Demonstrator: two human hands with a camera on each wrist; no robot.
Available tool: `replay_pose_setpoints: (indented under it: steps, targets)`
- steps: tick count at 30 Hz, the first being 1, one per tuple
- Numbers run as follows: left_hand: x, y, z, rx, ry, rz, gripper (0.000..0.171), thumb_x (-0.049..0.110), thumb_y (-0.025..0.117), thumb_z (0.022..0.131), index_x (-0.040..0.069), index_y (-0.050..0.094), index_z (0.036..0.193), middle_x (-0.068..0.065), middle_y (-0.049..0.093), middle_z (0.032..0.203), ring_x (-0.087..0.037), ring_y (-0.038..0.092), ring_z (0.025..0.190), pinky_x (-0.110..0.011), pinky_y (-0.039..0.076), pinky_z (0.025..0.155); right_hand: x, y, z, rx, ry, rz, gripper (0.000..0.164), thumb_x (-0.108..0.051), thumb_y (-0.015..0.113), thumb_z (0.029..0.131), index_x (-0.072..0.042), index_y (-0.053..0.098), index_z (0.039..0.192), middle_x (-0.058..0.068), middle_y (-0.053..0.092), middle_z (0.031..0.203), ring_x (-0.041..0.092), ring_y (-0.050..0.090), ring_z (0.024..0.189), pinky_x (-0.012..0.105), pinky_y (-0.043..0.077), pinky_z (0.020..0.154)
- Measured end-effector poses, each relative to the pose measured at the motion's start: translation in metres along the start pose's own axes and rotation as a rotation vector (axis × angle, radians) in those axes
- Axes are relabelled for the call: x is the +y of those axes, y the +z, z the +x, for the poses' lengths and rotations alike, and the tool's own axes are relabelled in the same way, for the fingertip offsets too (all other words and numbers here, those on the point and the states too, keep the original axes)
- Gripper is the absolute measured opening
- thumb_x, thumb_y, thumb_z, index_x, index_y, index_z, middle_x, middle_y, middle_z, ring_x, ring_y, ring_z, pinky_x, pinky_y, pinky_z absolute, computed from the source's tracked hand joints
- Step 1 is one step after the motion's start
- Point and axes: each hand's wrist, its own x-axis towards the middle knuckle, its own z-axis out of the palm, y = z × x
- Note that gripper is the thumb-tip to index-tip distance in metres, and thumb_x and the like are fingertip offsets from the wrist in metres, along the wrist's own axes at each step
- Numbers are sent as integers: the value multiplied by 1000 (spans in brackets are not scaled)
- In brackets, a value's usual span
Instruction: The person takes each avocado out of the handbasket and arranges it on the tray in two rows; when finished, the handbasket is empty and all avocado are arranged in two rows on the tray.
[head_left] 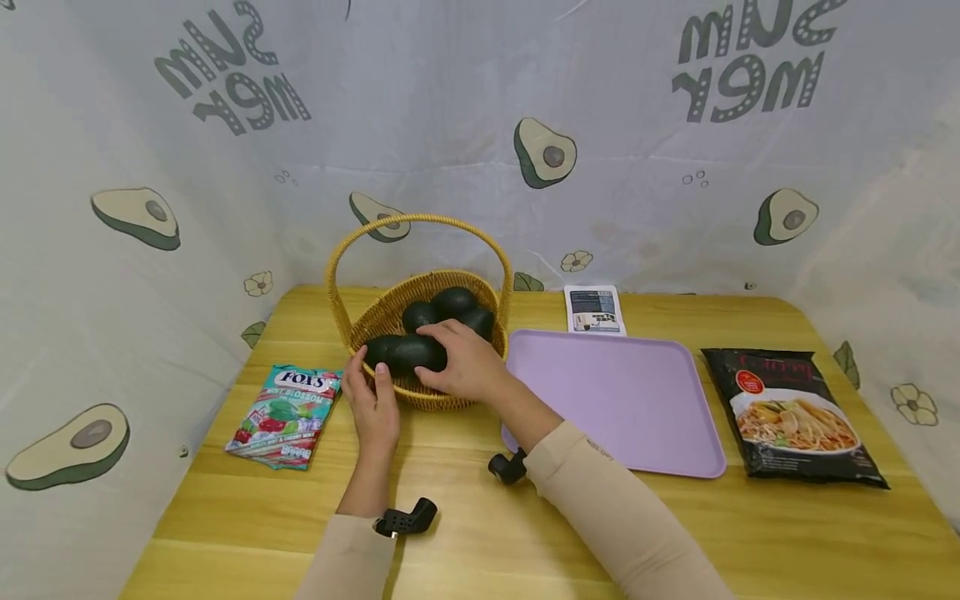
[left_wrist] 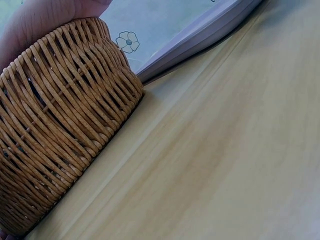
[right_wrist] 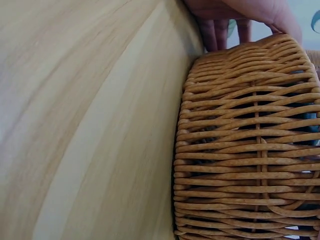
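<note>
Dark-green avocado [head_left: 414,354] lies at the front of the wicker basket [head_left: 431,401], long axis roughly left-right. Your right hand [head_left: 471,365], the nearer, grips its right end; your left hand [head_left: 372,410] sits at the basket's front-left rim, grip: cannot tell.

Five avocados [head_left: 417,354], three packets [head_left: 285,415], one basket [head_left: 390,312], one tray [head_left: 615,400]

Your right sleeve [head_left: 637,521] is smooth beige, with small dark lettering [head_left: 599,450] on it. Just beside that sleeve sits a stubby black wrist camera [head_left: 507,467]; to the sleeve's left, your matching left sleeve [head_left: 347,557] meets a black, elbow-shaped camera [head_left: 407,520] dotted with tiny holes.
</note>
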Motion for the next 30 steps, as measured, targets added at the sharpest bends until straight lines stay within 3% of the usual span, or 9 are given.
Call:
replay_pose_setpoints:
  steps: [12,23,30]
  targets:
    - [-2,1,-1,12,8,-7,47,32,44,110,15,38,154,-20,22,159,-39,30,146,-58,27,119,0,-20,-16,241,19,241,58,-32,80,87,-17,60,140,7,58,139,27,61,125,46,53,102]
    - [-3,1,0,19,5,-26,46,29,44,110,14,39,153,-20,23,159,-38,31,145,-56,28,119,17,-39,-56,380,134,506,60,-21,81,87,-15,57,142,10,56,134,28,57,119,49,55,99]
    - [-3,1,-1,14,-3,-30,46,30,44,109,16,39,153,-19,22,160,-38,31,146,-56,28,119,46,-51,-74,526,182,635,57,-6,78,87,-8,56,140,15,57,133,25,58,116,18,54,89]
